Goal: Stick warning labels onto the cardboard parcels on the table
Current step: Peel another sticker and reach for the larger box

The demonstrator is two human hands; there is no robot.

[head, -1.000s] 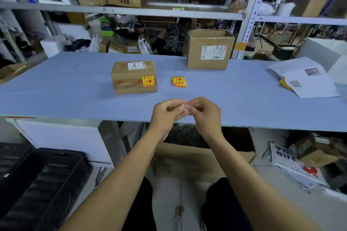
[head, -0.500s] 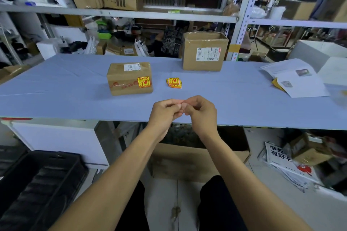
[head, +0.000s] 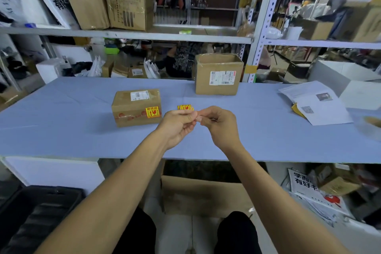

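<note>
A small cardboard parcel (head: 132,112) lies on the blue table (head: 61,130), left of centre, with a yellow and red warning label (head: 153,112) on its front face. A taller parcel (head: 218,88) stands at the back, with only a white shipping label on it. A short stack of yellow warning labels (head: 185,107) lies between them. My left hand (head: 177,126) and my right hand (head: 219,123) meet just in front of the stack, fingertips pinched together on a small pale sticker slip (head: 197,115). Most of the slip is hidden by my fingers.
White papers over a yellow envelope (head: 317,103) lie at the table's right. A blurred tape roll (head: 371,122) sits at the far right edge. Metal shelving with boxes stands behind the table. An open carton (head: 204,194) is under the table, a black crate (head: 37,214) at lower left.
Both hands, still pinched together, have moved forward over the table and now sit close to the label stack. The parcels have not moved.
</note>
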